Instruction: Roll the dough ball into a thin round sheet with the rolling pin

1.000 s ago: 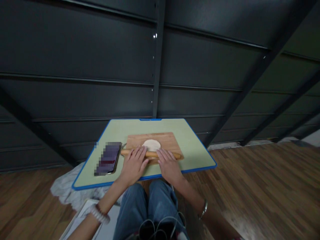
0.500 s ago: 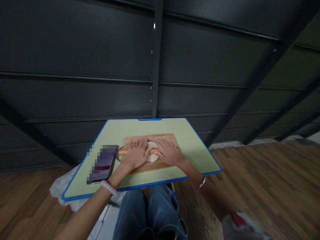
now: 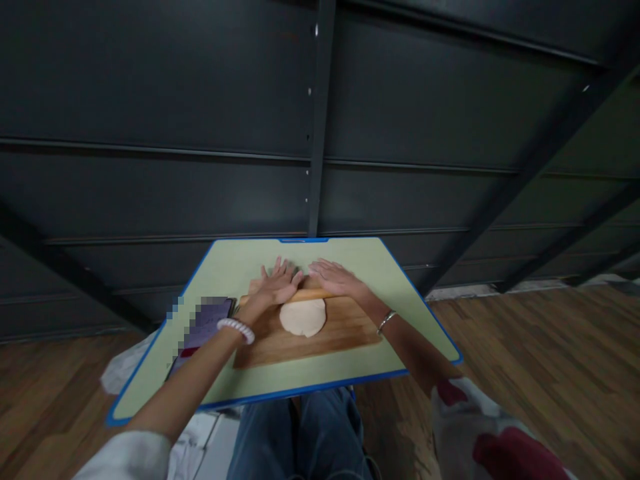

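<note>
Round flat pale dough disc (image 3: 303,319) on rectangular brown wooden cutting board (image 3: 345,330), middle of pale-green blue-edged counter (image 3: 395,293); slim light-brown wooden rolling pin (image 3: 313,294) lying left to right across board, at dough's far edge; left hand (image 3: 276,285) laid over left part of pin, open, fingers spread toward far side, not wrapped round; right hand (image 3: 336,276) likewise open over right part, fingers straight; dark flat phone (image 3: 207,327), partly pixelated, left of board; white beaded bracelet (image 3: 237,326) on left wrist
</note>
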Demonstrator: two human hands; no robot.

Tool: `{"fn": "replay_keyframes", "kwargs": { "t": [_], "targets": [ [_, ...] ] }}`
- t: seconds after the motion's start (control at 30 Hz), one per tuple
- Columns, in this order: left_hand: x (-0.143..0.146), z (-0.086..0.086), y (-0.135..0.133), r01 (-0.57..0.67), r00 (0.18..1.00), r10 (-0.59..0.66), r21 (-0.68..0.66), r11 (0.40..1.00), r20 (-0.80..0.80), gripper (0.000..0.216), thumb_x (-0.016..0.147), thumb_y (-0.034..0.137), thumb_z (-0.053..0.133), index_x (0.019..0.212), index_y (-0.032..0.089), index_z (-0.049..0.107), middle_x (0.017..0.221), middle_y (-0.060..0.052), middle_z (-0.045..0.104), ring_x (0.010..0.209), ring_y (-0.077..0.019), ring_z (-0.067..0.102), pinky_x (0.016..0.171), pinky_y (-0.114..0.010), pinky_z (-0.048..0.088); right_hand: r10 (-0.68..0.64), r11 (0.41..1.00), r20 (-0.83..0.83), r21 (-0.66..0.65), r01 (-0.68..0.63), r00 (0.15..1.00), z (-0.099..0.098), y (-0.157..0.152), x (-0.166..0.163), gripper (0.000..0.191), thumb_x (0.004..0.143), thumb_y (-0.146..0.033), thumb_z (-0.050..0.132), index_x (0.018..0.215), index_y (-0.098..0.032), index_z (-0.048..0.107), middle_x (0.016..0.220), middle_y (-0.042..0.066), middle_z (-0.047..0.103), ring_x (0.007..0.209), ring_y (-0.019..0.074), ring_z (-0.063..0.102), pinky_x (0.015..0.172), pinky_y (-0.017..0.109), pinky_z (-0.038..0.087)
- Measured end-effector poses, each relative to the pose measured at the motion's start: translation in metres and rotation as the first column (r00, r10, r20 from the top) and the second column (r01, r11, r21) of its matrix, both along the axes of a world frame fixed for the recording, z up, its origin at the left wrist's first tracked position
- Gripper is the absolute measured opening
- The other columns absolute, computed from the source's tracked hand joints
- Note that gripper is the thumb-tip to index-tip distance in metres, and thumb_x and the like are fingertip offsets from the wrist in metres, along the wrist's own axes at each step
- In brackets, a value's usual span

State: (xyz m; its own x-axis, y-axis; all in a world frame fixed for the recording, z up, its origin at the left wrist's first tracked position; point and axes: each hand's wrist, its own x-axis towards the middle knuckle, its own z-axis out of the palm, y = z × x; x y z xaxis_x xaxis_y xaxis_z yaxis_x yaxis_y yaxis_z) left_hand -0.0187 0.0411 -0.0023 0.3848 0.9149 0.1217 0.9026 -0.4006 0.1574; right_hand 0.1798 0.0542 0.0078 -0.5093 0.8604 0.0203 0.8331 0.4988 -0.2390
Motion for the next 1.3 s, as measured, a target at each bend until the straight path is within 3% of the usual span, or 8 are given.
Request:
{"fn": "replay_keyframes", "kwargs": {
  "t": [0.17,0.23,0.33,0.47,0.77,0.97,1.17,1.3],
  "targets": [
    [0.003,0.000,0.001,-0.104,0.994,0.105,0.043,0.994,-0.022,0.056,0.094,0.041,0.017,0.135,0.016,0.045,0.150,-0.013,0.031,0.142,-0.0279,0.014,0.109,-0.061,0.008,-0.154,0.981,0.038,0.125,0.148,0.987,-0.001,0.000,-0.004,0.049,0.099,-0.040,0.022,0.130,-0.016,0.051,0.142,0.009,0.045,0.135,0.0198,0.034,0.110,0.040,0.027],
    [0.006,0.001,-0.004,-0.101,0.992,0.104,0.034,0.994,-0.075,0.055,0.094,0.039,0.018,0.135,0.015,0.046,0.151,-0.013,0.029,0.143,-0.0273,0.011,0.110,-0.061,0.003,-0.179,0.968,0.042,0.184,0.168,0.983,-0.003,-0.013,-0.003,0.046,0.099,-0.038,0.023,0.128,-0.018,0.052,0.140,0.008,0.047,0.135,0.0205,0.034,0.110,0.043,0.027],
    [0.008,0.002,-0.021,-0.048,0.992,0.062,0.129,0.991,-0.110,0.053,0.093,0.034,0.022,0.135,0.013,0.045,0.149,-0.014,0.032,0.143,-0.0260,0.012,0.111,-0.059,-0.002,-0.152,0.948,0.040,0.288,0.134,0.988,-0.009,-0.041,-0.002,0.043,0.099,-0.034,0.023,0.128,-0.021,0.052,0.139,0.006,0.049,0.135,0.0201,0.033,0.110,0.045,0.024],
    [0.008,-0.002,-0.049,-0.011,0.994,0.037,0.248,0.969,-0.101,0.052,0.093,0.032,0.024,0.134,0.009,0.047,0.145,-0.016,0.038,0.141,-0.0257,0.018,0.114,-0.054,0.003,-0.160,0.911,0.018,0.388,0.141,0.987,-0.012,-0.077,-0.003,0.042,0.099,-0.030,0.026,0.128,-0.016,0.053,0.135,0.009,0.053,0.134,0.0201,0.035,0.111,0.043,0.023],
    [0.002,-0.007,-0.102,0.029,0.997,-0.005,0.289,0.957,-0.083,0.054,0.095,0.035,0.023,0.138,0.006,0.039,0.146,-0.016,0.037,0.139,-0.0262,0.027,0.114,-0.043,0.021,-0.097,0.910,-0.035,0.401,0.103,0.995,-0.015,-0.130,-0.005,0.046,0.097,-0.029,0.031,0.138,-0.014,0.043,0.143,0.010,0.044,0.133,0.0186,0.037,0.112,0.038,0.026],
    [-0.005,-0.007,-0.131,0.065,0.995,-0.043,0.276,0.959,-0.086,0.057,0.095,0.041,0.027,0.141,0.008,0.034,0.144,-0.015,0.041,0.132,-0.0280,0.037,0.108,-0.043,0.031,-0.046,0.917,-0.034,0.395,0.056,0.998,-0.015,-0.159,-0.004,0.042,0.095,-0.022,0.034,0.135,-0.016,0.046,0.142,0.008,0.045,0.133,0.0201,0.036,0.112,0.042,0.025],
    [-0.014,-0.018,-0.159,0.096,0.994,-0.073,0.345,0.934,-0.080,0.055,0.095,0.039,0.028,0.143,0.011,0.033,0.147,-0.013,0.036,0.135,-0.0255,0.034,0.110,-0.041,0.028,0.001,0.908,-0.015,0.419,0.005,1.000,-0.019,-0.182,0.000,0.045,0.096,-0.020,0.030,0.140,-0.017,0.038,0.145,0.006,0.041,0.136,0.0175,0.032,0.114,0.041,0.021],
    [-0.012,-0.020,-0.162,0.085,0.995,-0.063,0.333,0.939,-0.076,0.056,0.095,0.038,0.028,0.143,0.011,0.031,0.148,-0.012,0.035,0.136,-0.0238,0.032,0.111,-0.040,0.026,-0.010,0.909,-0.030,0.416,0.021,0.999,-0.025,-0.184,-0.001,0.045,0.097,-0.024,0.031,0.140,-0.016,0.038,0.145,0.007,0.041,0.136,0.0180,0.032,0.113,0.042,0.021]
  ]
}}
